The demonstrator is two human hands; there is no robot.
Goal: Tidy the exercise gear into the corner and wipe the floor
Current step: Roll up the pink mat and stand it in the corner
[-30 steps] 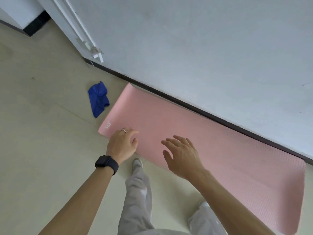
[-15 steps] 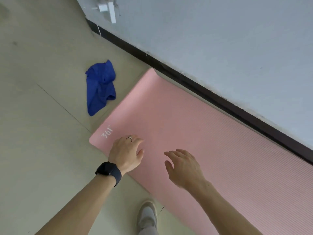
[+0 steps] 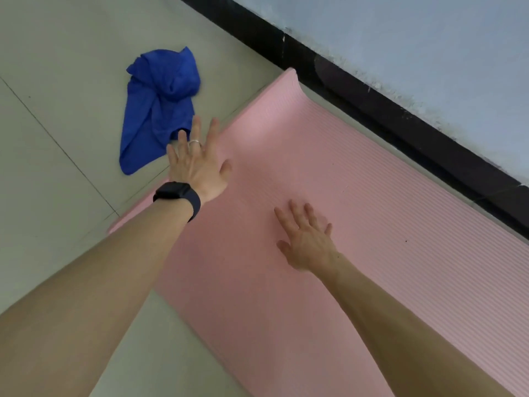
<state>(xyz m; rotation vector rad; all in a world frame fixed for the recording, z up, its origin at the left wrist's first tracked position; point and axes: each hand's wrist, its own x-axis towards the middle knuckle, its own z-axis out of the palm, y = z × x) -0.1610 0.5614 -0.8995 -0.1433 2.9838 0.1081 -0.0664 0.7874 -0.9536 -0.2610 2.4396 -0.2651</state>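
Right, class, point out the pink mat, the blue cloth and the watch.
pink mat [image 3: 329, 167], head view, bare ribbed top surface.
blue cloth [image 3: 160, 110], head view, crumpled middle.
watch [image 3: 172, 191], head view, dark face.

pale tiled floor, black skirting, blue-grey wall

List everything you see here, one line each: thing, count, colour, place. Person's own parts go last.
floor: one, pale tiles, left and bottom
wall: one, pale grey-blue, top right
baseboard: one, black, foot of the wall
mat: one, pink, unrolled on the floor along the baseboard
cloth: one, blue, crumpled on the floor beside the mat's end
watch: one, black, left wrist
ring: one, silver, a finger above the watch
left hand: one, fingers straight, at the mat's end edge by the cloth
right hand: one, fingers spread, over the mat's middle
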